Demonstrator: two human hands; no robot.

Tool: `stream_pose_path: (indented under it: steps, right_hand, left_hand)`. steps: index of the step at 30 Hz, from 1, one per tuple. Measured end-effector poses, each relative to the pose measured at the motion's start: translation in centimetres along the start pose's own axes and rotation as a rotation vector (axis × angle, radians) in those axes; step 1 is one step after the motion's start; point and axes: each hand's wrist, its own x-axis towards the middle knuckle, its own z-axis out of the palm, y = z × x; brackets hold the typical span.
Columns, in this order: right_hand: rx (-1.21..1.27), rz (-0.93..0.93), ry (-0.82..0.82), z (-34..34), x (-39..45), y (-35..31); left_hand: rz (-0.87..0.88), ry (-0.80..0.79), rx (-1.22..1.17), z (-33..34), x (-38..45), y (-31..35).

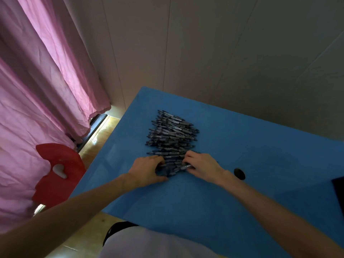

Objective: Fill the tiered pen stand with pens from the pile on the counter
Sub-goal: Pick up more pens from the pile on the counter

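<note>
- Gathering at the near edge of the pile of pens (172,135), left hand (147,169) and right hand (202,167) closing in from either side on the blue counter (260,164).
- Curling round a small bunch of pens (172,167) at the pile's near end, left fingers wrapped on one side, thumb low on the counter.
- Pinching from the other side, right fingers bent over the same bunch, one pen's pale end poking out under the knuckles.
- Lying mostly parallel, packed tight, stacked several deep: lots of smooth barrels, likely quick to roll.
- Risking a spill here: lifting a fat bunch with a loose squeeze could let middle pens slide out and scatter.
- Risking a snag too: clips hooked on neighbours could drag extra pens along and break up the heap.
- Watching the left counter edge (104,159), open floor below; strays rolling that way could drop beside the red chair (59,170).
- Noting the dark round hole (239,173) in the counter near the right wrist; a loose pen could roll toward it.
- Missing from view entirely: the tiered pen stand, so cannot tell how far the bunch must travel or how full the tiers are.
- Judging the fill as barely begun, with the pile looking large.
</note>
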Motion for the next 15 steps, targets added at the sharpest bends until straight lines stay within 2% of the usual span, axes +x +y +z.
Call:
stream_pose_path:
  steps: [5, 10, 15]
  right_hand:
    - [0.005, -0.001, 0.012, 0.4, -1.6, 0.4]
    - [0.069, 0.038, 0.105, 0.3, -3.9, 1.3]
    - [0.0, 0.135, 0.064, 0.6, -5.5, 3.1]
  left_hand:
    - [0.05, 0.022, 0.041, 0.0, 0.0, 0.6]
    - [0.07, 0.046, 0.008, 0.2, 0.1, 1.0]
    - [0.141, 0.02, 0.024, 0.5, 0.9, 1.8]
